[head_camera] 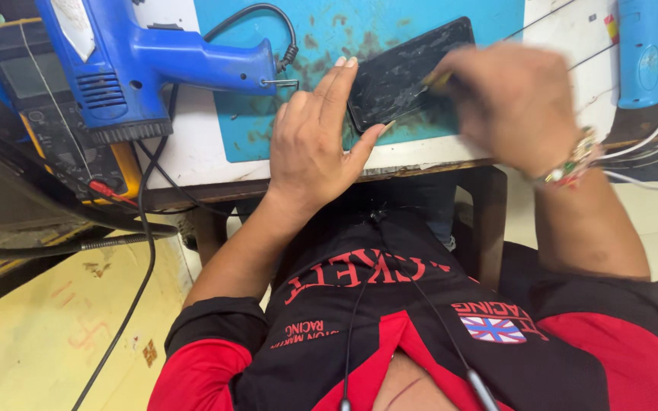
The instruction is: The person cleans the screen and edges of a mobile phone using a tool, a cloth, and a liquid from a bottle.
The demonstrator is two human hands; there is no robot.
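Phone: dark phone (409,72) lies on the blue mat (329,30) between your hands.
Left hand (315,141): open, fingers steadying its edge.
Right hand (515,103): blurred, closed around a thin yellow tool (437,81).
Nearby: blue heat gun (154,65) to your left.

Heat gun (154,65) beside left hand (310,144)

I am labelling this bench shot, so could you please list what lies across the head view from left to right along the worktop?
Yellow multimeter → blue heat gun → left hand → dark phone panel → right hand, blurred → second blue tool.
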